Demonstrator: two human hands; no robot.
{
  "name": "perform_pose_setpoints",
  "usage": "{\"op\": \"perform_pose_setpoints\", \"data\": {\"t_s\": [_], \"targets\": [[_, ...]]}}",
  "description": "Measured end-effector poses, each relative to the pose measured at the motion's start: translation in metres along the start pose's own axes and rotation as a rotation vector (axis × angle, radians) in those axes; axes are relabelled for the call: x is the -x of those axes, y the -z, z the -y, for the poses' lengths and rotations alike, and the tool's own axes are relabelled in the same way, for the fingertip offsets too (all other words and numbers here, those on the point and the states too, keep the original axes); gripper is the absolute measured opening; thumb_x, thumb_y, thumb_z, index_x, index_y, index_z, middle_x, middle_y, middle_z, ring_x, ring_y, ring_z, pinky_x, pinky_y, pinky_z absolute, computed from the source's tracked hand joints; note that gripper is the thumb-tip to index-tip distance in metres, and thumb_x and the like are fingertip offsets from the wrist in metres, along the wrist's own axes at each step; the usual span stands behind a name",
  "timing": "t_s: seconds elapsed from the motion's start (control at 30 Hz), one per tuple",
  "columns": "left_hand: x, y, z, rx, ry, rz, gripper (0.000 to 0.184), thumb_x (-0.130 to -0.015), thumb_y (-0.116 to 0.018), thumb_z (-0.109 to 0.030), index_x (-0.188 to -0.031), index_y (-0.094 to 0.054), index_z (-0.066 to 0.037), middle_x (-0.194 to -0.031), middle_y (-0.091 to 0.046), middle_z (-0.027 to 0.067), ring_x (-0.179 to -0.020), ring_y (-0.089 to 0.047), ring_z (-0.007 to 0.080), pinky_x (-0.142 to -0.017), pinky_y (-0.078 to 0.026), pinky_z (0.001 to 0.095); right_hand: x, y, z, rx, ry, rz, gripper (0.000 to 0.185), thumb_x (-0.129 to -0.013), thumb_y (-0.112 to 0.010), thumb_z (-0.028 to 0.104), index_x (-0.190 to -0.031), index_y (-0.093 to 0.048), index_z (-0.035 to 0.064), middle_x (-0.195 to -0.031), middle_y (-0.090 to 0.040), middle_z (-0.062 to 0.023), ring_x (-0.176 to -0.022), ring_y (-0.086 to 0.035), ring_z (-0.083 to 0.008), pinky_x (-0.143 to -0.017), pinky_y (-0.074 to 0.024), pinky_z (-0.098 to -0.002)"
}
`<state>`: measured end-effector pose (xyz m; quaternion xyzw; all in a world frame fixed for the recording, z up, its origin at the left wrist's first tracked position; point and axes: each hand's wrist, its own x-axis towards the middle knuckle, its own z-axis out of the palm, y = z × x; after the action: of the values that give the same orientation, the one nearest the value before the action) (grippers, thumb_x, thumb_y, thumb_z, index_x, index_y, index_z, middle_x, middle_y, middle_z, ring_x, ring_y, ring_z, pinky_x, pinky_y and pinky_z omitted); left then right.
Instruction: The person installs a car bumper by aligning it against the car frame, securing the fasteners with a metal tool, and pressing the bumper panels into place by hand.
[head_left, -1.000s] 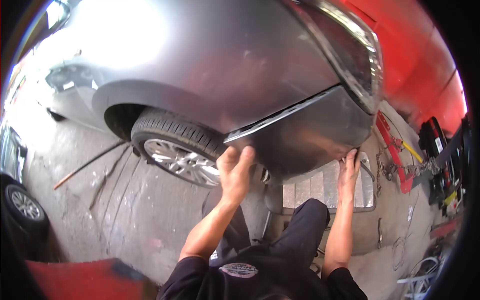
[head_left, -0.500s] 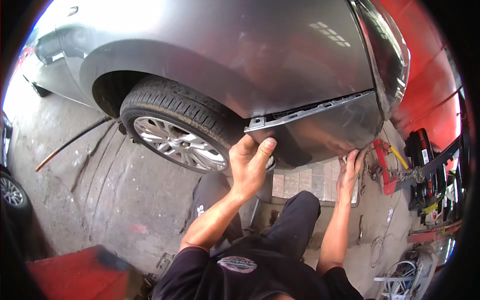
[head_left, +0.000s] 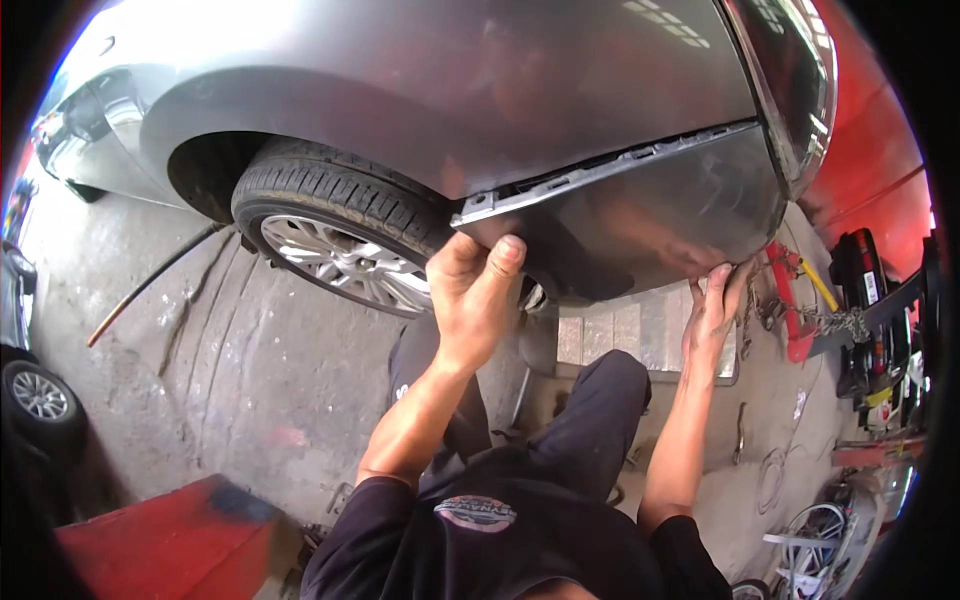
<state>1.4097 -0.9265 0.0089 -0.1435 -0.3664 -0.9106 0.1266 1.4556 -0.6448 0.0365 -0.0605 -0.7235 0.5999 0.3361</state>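
The dark grey bumper panel [head_left: 650,205] is seen at the lower corner of the car [head_left: 430,100]; its glossy face is streaked with reflections, and its upper lip is notched, with a dark gap left above. Its wheel-side corner is pinched by the left hand [head_left: 476,300]; its lower edge is touched by the right hand [head_left: 711,310], whose grip cannot be told.

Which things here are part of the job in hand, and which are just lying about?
Part of the job:
- bumper panel, a gap along its upper edge
- left hand, gripping its wheel-side corner
- right hand, at its lower edge
- grey car

Apparently just about, untouched:
- long rod
- chain
- red box
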Motion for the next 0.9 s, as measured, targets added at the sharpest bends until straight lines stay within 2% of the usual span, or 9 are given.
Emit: {"op": "perform_pose_setpoints", "data": {"t_s": [0.2,0.3,0.4,0.43,0.53,0.57,0.7,0.83,0.9], "targets": [[-0.008,-0.002,-0.004,-0.246,-0.011,-0.050,0.024,-0.100,-0.067,-0.023,-0.098,-0.067,0.001,-0.085,-0.064,-0.0043,-0.076,-0.051,0.0036,-0.069,-0.043,0.0210,-0.002,-0.005,-0.006,0.025,0.061,-0.051,0.083,-0.103,-0.055,0.042,-0.161,-0.007,0.0050,-0.163,-0.021,-0.0166,-0.147,-0.028,-0.0293,-0.120,-0.0245,-0.0418],[-0.011,-0.005,-0.013,-0.456,-0.011,-0.121,0.040,-0.100,-0.066,-0.032,-0.081,-0.064,0.003,-0.066,-0.059,-0.0032,-0.062,-0.049,0.0040,-0.056,-0.041,0.0224,-0.003,-0.008,-0.009,0.059,0.099,-0.087,0.086,-0.103,-0.055,0.044,-0.160,-0.008,0.0003,-0.161,-0.024,-0.0193,-0.147,-0.029,-0.0296,-0.120,-0.0248,-0.0406],[-0.019,-0.001,-0.021,-0.745,-0.095,-0.125,0.054,-0.098,-0.067,-0.040,-0.066,-0.057,0.003,-0.051,-0.050,-0.0020,-0.049,-0.045,0.0056,-0.045,-0.037,0.0252,-0.004,-0.002,-0.016,0.074,0.051,-0.081,0.093,-0.098,-0.057,0.056,-0.163,-0.006,0.0144,-0.167,-0.008,-0.0124,-0.151,-0.018,-0.0361,-0.117,-0.0259,-0.0572],[-0.022,-0.002,-0.024,-0.745,-0.143,-0.124,0.059,-0.097,-0.068,-0.042,-0.061,-0.054,0.003,-0.047,-0.046,-0.0015,-0.044,-0.045,0.0064,-0.041,-0.035,0.0261,-0.003,-0.004,-0.017,0.084,0.065,-0.092,0.093,-0.098,-0.057,0.057,-0.163,-0.006,0.0134,-0.167,-0.007,-0.0126,-0.151,-0.019,-0.0359,-0.117,-0.0265,-0.0563],[-0.019,-0.004,-0.025,-0.687,-0.073,-0.108,0.059,-0.100,-0.062,-0.044,-0.064,-0.055,0.002,-0.055,-0.051,-0.0025,-0.050,-0.052,0.0070,-0.046,-0.040,0.0250,-0.001,-0.007,-0.012,0.107,0.059,-0.118,0.093,-0.098,-0.056,0.058,-0.163,-0.006,0.0132,-0.167,-0.010,-0.0130,-0.150,-0.023,-0.0348,-0.116,-0.0279,-0.0547],[-0.018,-0.007,-0.025,-0.570,-0.020,-0.103,0.053,-0.100,-0.063,-0.043,-0.077,-0.061,0.004,-0.063,-0.055,-0.0036,-0.056,-0.050,0.0047,-0.051,-0.039,0.0222,-0.002,-0.006,-0.017,0.121,0.094,-0.117,0.093,-0.098,-0.055,0.058,-0.163,-0.007,0.0132,-0.166,-0.015,-0.0129,-0.149,-0.027,-0.0335,-0.114,-0.0293,-0.0532],[-0.022,-0.029,-0.026,-0.299,-0.100,-0.223,0.031,-0.097,-0.071,-0.028,-0.101,-0.062,0.002,-0.076,-0.054,-0.0070,-0.065,-0.042,0.0015,-0.057,-0.033,0.0188,-0.005,-0.002,-0.022,0.127,0.117,-0.104,0.091,-0.098,-0.058,0.055,-0.163,-0.008,0.0150,-0.164,-0.020,-0.0115,-0.147,-0.030,-0.0317,-0.114,-0.0295,-0.0526],[-0.013,-0.014,-0.021,-0.321,-0.048,-0.188,0.030,-0.096,-0.072,-0.030,-0.103,-0.068,0.000,-0.082,-0.061,-0.0044,-0.074,-0.050,0.0025,-0.065,-0.038,0.0193,-0.006,-0.002,-0.020,0.068,0.110,-0.091,0.089,-0.098,-0.060,0.051,-0.163,-0.010,0.0163,-0.163,-0.023,-0.0103,-0.145,-0.032,-0.0302,-0.114,-0.0307,-0.0521],[-0.012,-0.016,-0.017,-0.252,-0.053,-0.199,0.027,-0.095,-0.074,-0.026,-0.097,-0.065,-0.001,-0.077,-0.056,-0.0066,-0.068,-0.044,0.0015,-0.059,-0.034,0.0190,-0.004,-0.003,-0.019,0.041,0.096,-0.101,0.088,-0.098,-0.060,0.051,-0.163,-0.010,0.0164,-0.162,-0.024,-0.0101,-0.145,-0.033,-0.0298,-0.113,-0.0313,-0.0522]]}}
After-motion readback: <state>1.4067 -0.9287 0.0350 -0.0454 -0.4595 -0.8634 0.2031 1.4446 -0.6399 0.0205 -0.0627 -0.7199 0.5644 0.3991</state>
